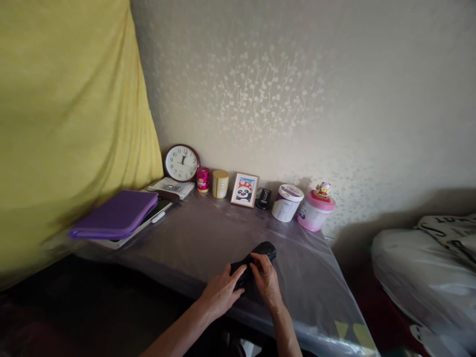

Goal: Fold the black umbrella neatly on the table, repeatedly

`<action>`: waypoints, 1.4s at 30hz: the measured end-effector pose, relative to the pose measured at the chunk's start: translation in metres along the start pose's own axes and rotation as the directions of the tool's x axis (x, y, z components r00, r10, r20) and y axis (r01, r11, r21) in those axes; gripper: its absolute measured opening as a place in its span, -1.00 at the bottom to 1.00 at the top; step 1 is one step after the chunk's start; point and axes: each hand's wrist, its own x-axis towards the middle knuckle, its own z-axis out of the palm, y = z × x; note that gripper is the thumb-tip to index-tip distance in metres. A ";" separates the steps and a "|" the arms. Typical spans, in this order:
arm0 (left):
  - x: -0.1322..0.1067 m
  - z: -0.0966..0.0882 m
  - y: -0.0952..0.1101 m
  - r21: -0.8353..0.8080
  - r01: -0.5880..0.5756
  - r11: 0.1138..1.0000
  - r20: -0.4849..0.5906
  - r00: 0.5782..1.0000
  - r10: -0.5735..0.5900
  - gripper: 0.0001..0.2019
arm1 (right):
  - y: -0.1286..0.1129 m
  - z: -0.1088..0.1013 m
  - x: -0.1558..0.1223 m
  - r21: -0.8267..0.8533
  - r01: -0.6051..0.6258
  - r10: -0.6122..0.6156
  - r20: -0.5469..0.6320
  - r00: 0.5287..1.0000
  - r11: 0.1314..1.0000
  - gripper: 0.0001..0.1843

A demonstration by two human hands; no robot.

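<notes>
Black bundle: A dark, soft-looking black bundle (268, 251) lies aslant near the front edge of the counter (193, 238), under two bare hands; its material is hard to tell.
Left hand: The left hand (222, 291) grips the bundle's near end, thumb above and fingers below. Were that hold to slacken, the end might spring loose or unroll.
Right hand: The right hand (266, 278) bends its fingers over the middle, tips touching; whether they pinch any material cannot be told. Uneven pressure here could twist the bundle.
Counter cover: A shiny, plastic-looking sheet covers the top. Its slickness could let the bundle skid, and with the front edge so near, a slip toward the body might end in a fall.
Back row: A framed panda picture (244, 190) and a pink tub (316, 210) topped by a figurine (323, 190) stand well apart from the hands. A hard jolt to the counter could topple the frame or unseat the figurine.
</notes>
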 end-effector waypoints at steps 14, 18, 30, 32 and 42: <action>-0.003 0.003 0.006 0.092 -0.014 0.996 -0.012 1.000 0.015 -0.51 | -0.022 -0.018 0.002 0.262 -0.156 0.077 0.287 0.955 0.953 -0.80; -0.005 0.003 0.007 0.104 -0.015 0.994 -0.010 1.000 0.016 -0.49 | -0.020 -0.014 0.013 0.226 -0.181 0.109 0.299 0.948 0.957 -0.77; -0.012 0.008 -0.001 0.037 -0.013 0.999 -0.024 1.000 0.014 -0.38 | -0.021 0.013 0.029 -0.305 -0.085 0.148 0.190 0.971 0.949 -0.92; -0.015 0.008 -0.004 0.007 0.016 1.000 -0.026 1.000 -0.016 -0.35 | -0.020 0.015 0.031 -0.199 -0.109 0.140 0.151 0.979 0.974 -0.92; -0.034 0.003 -0.004 -0.033 0.070 0.997 -0.054 0.996 -0.071 -0.38 | -0.001 -0.019 0.020 0.372 -0.454 0.487 0.007 0.873 0.809 -0.60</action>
